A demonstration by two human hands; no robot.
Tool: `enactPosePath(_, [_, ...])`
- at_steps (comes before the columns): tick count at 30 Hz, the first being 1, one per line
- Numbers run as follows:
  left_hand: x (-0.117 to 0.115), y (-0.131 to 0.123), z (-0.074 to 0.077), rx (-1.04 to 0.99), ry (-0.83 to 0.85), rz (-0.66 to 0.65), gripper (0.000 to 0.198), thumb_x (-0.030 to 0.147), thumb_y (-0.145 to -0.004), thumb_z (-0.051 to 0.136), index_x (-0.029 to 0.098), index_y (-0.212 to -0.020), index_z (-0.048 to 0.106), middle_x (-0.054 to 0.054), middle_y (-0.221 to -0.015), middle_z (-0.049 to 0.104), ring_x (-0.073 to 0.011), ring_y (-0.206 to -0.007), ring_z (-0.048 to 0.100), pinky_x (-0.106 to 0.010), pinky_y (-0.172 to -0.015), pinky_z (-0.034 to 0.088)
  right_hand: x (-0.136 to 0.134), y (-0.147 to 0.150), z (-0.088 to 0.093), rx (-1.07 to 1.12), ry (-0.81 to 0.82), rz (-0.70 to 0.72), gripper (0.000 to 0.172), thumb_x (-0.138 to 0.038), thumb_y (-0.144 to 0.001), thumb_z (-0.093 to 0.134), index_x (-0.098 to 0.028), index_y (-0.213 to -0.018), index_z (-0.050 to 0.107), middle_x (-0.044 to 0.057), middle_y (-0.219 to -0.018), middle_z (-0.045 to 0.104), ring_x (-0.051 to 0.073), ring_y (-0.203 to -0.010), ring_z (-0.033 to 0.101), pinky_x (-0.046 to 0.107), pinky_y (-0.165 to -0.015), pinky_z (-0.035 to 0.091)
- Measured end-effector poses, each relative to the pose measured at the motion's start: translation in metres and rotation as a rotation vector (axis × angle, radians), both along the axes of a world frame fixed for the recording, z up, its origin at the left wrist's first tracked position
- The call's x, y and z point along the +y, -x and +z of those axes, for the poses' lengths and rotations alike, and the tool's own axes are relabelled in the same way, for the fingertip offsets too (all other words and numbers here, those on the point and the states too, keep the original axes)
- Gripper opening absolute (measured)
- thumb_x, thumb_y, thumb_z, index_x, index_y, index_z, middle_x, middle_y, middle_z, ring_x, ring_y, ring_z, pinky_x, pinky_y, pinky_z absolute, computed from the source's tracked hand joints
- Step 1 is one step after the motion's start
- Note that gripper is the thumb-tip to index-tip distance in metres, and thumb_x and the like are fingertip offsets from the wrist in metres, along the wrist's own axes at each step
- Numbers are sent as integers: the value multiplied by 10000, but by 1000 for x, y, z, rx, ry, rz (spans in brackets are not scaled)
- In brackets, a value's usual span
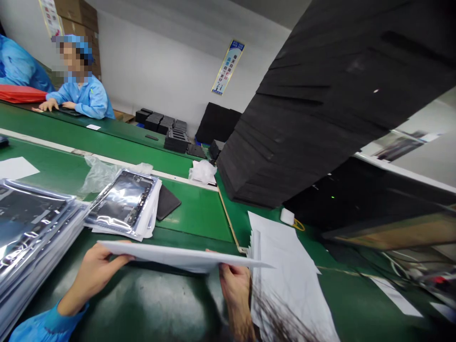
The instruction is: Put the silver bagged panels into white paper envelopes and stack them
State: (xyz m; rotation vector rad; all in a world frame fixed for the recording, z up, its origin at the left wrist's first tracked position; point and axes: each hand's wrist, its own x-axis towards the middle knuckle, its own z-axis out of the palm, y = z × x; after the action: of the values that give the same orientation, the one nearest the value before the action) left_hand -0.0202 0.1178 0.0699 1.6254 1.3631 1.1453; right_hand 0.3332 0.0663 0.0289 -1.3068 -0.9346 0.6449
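Between both hands I hold a thin white paper sheet or small stack (185,255), seen nearly edge-on above the dark green work surface. My left hand (98,271) grips its left end, thumb on the near side. At the right end, my right hand (233,280) pinches it from below, fingers partly hidden. Just beyond the left hand lies a pile of bagged electronic panels (121,202) with white sheets under it. Farther left rises a taller stack of clear-bagged panels (32,223). A pile of white paper (285,266) lies beside my right hand.
A tall leaning stack of black foam sheets (302,118) stands at the right. A dark flat piece (168,203) and crumpled clear plastic (99,173) lie beyond. A white adapter (287,216) with a yellow cable sits right. A co-worker (87,97) in blue works across the bench.
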Motion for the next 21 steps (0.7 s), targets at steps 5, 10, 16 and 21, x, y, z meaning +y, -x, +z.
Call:
enactPosePath(5, [5, -4, 1, 38, -31, 10, 226, 436, -696, 753, 237, -706, 860, -61, -700, 836, -265, -654, 764, -318, -650, 599, 1, -3, 3, -120, 39, -88, 208, -377, -573, 845, -236, -444, 763, -13, -396, 643, 191, -391, 557, 328, -449, 487])
enactPosePath(10, [6, -5, -1, 23, -35, -53, 231, 418, -730, 742, 219, -736, 860, -42, -687, 832, -254, -645, 756, -304, -658, 600, 3, -2, 1, -164, 60, -91, 209, -357, -552, 809, -235, -400, 736, -24, -357, 593, 166, -375, 504, 299, -433, 410])
enactPosePath(16, [10, -2, -6, 28, 18, -88, 249, 425, -738, 735, 207, -726, 854, -33, -678, 826, -260, -663, 750, -310, -668, 595, 6, 1, 4, -167, 64, -21, 195, -369, -571, 804, -251, -425, 752, -15, -397, 640, 186, -406, 544, 325, -469, 466])
enactPosePath(21, [15, 2, -19, 20, 92, -129, 291, 456, -752, 741, 189, -749, 856, -62, -718, 833, -264, -699, 739, -325, -685, 600, 8, 3, 3, -177, 68, 36, 183, -362, -582, 803, -253, -442, 758, -23, -398, 633, 191, -413, 547, 319, -454, 456])
